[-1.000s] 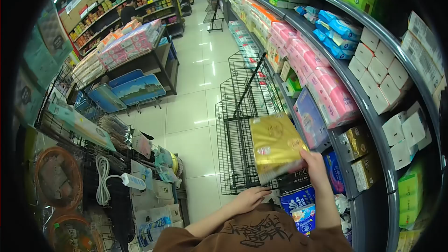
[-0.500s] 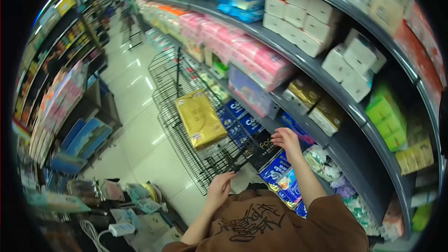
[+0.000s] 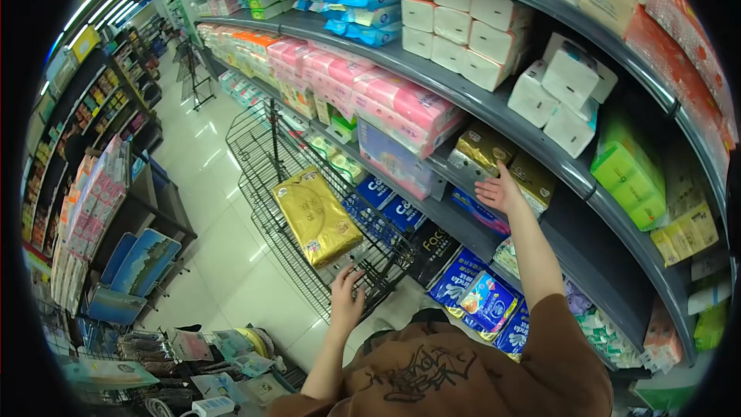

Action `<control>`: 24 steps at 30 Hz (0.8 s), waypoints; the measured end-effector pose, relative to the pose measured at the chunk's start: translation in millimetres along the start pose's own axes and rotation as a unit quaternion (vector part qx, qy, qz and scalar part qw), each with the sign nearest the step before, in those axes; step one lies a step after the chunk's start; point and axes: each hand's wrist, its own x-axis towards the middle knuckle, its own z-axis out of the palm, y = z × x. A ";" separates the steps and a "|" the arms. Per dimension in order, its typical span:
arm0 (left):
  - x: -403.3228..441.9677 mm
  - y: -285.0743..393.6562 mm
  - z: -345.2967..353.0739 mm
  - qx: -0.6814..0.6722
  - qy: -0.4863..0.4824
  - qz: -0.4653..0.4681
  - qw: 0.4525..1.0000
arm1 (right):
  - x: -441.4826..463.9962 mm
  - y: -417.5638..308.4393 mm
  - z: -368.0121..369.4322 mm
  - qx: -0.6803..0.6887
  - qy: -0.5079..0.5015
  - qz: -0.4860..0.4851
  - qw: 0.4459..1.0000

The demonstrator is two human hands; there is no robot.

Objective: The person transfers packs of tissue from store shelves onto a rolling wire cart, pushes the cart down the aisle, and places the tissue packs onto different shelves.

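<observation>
My right hand is stretched toward the middle shelf, fingers apart and palm turned up. It is just in front of a gold tissue pack, and I cannot tell whether the fingertips touch it. A second gold pack stands to its right, partly behind my wrist. Over the near end of the black wire cart hovers my left hand, fingers loosely apart and holding nothing. A large gold tissue package lies on the cart, just beyond that hand.
Pink tissue packs and white tissue packs fill the shelves on my right. Blue packages lie low near my feet. A display rack stands left of the tiled aisle, and hanging goods are at lower left.
My right hand has moved up and forward to the gold packs on the shelf. My left hand has shifted slightly left, with its fingers spread. The view has turned somewhat to the right.
</observation>
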 end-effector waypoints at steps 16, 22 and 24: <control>-78.9 -22.8 -37.4 -0.117 0.085 -0.143 0.979 | 128.4 -16.5 7.4 -0.045 0.125 -0.154 0.979; -53.0 -19.9 -43.0 -0.145 0.079 -0.145 0.975 | -51.8 -3.5 61.5 -0.144 0.069 -0.269 0.950; -44.2 -24.5 -42.2 -0.149 0.091 -0.125 0.977 | -117.5 25.6 58.9 -0.145 0.093 -0.270 0.947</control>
